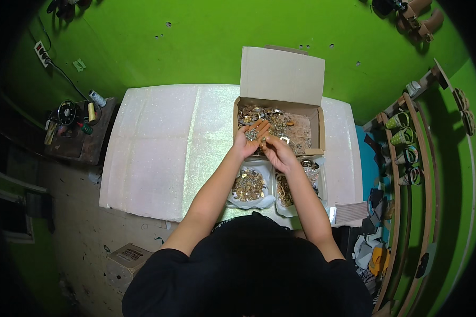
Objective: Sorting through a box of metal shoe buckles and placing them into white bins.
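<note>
My left hand (244, 143) is turned palm up over the front of an open cardboard box (321, 127), with a small heap of silvery metal pieces (252, 134) in its palm. The fingers stretch out toward the box's inside. Close beside it, my right hand (281, 154) has its fingertips pinched together at the left palm's edge; what they hold, if anything, is too small to name. Many loose gold and silver metal bits (259, 112) fill the left and middle of the box, thinning out to the right.
Below my forearms stand a white plastic-lined tub (267, 201) of gold-coloured pieces and a clear tub (325, 185) with chains and other pieces. The box lid (283, 74) stands raised against the green wall. A rack of sandals (404, 136) is at the right; a sewing table (84, 142) at the left.
</note>
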